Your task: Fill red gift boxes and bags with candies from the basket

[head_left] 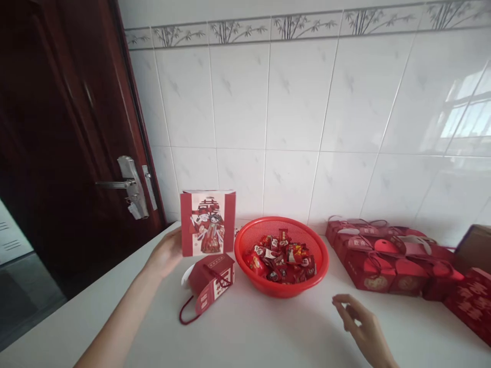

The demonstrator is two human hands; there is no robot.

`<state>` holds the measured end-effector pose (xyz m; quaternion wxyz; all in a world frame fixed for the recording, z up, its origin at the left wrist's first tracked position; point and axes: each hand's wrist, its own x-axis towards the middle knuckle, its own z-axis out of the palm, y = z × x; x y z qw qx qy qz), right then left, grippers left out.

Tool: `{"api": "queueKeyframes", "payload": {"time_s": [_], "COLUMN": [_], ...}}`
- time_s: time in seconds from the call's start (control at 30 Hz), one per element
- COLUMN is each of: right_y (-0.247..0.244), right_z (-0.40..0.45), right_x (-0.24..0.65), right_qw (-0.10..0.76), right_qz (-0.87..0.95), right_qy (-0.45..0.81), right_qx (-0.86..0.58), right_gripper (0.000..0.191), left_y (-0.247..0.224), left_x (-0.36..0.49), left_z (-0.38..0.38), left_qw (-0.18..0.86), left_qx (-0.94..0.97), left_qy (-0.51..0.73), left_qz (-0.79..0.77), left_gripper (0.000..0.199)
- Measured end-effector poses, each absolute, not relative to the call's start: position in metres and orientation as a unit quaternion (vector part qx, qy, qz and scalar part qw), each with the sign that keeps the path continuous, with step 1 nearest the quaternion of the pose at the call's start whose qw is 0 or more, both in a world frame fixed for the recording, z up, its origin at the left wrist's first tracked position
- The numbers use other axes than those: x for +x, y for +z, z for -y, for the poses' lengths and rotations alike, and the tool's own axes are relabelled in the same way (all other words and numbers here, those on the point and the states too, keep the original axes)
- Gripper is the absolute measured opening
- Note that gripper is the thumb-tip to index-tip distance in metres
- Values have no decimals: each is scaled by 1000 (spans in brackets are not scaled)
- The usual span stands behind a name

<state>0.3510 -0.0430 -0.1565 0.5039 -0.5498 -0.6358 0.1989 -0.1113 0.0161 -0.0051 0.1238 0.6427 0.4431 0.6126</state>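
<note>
My left hand (168, 252) is closed on the left side of a red and cream box (208, 223) printed with two figures, held upright. Just below it lies a dark red box with a cord handle (214, 280), tilted on the white table. Right of both boxes sits a red plastic basket (282, 291) holding several wrapped candies (282, 258). My right hand (356, 318) hovers over the table to the lower right of the basket, fingers curled with thumb and fingertips close; nothing shows between them.
Several red gift boxes (383, 266) with ribbons stand together at the right by the tiled wall (291, 102). A red package (471, 301) and a brown carton (475, 250) are at the far right. A dark door (69, 128) with a metal handle (132, 186) is at the left.
</note>
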Motion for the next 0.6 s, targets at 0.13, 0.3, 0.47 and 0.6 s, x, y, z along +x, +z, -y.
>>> {"api": "queueKeyframes", "payload": {"time_s": [0.13, 0.3, 0.47, 0.6], "right_y": [-106, -67, -68, -75], "right_z": [59, 78, 83, 76], "right_x": [321, 296, 282, 278], "right_qw": [544, 542, 511, 515], "right_qz": [648, 702, 720, 738], "right_qy": [273, 350, 294, 217], "right_qx": [-457, -302, -366, -378], "right_gripper": [37, 56, 28, 26], "left_y": [-21, -66, -104, -102], "left_x": [-56, -8, 7, 11], "left_z": [26, 56, 53, 45], "left_qw": [491, 642, 640, 531], "left_qx": [571, 536, 543, 609], "left_qy": [509, 367, 362, 389], "left_qz": [-417, -407, -405, -443], "left_gripper": [47, 40, 45, 38]}}
